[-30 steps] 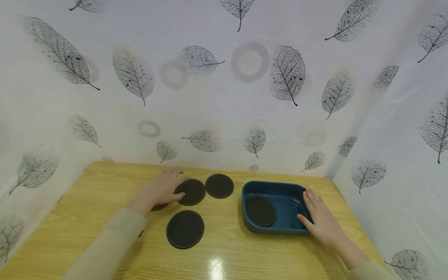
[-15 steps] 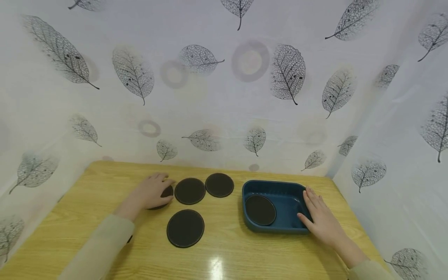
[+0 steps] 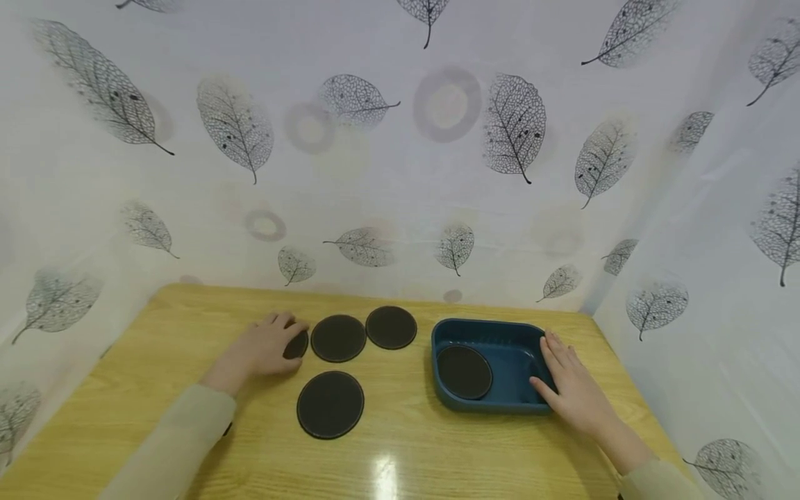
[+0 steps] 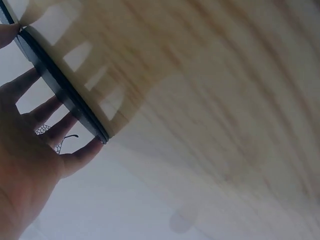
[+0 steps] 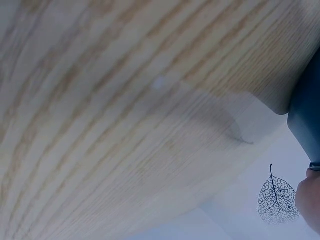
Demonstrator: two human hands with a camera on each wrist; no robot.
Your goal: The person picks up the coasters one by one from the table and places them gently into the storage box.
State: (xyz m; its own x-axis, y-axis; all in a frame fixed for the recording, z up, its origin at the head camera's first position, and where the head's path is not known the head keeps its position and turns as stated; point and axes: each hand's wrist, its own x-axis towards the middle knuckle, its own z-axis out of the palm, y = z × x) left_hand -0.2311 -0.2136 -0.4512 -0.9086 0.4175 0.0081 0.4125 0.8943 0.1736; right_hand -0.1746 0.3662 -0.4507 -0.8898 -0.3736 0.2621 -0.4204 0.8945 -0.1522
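Note:
At the left of the table, my left hand (image 3: 269, 345) reaches over a black round coaster (image 3: 298, 342). In the left wrist view, thumb and spread fingers pinch this coaster (image 4: 62, 90) by its edge, and it appears edge-on; the hand hides part of it from above. My right hand (image 3: 578, 392) rests on the right rim of a blue rectangular container (image 3: 500, 407), fingers straight, thumb over the inside. Another black coaster (image 3: 464, 373) lies in the container's left part. The right wrist view catches the container's side (image 5: 307, 110) and a fingertip (image 5: 310, 200) at its rim.
Two black coasters, a middle one (image 3: 338, 338) and a far one (image 3: 391, 328), lie in a row to the right of the left hand. A nearer coaster (image 3: 330, 405) lies in front. Leaf-patterned white sheeting (image 3: 375, 173) stands behind the wooden table (image 3: 400, 451).
My left hand has moved left, off the middle coaster, and its fingers have come round the leftmost coaster. The right hand and the container have stayed in place.

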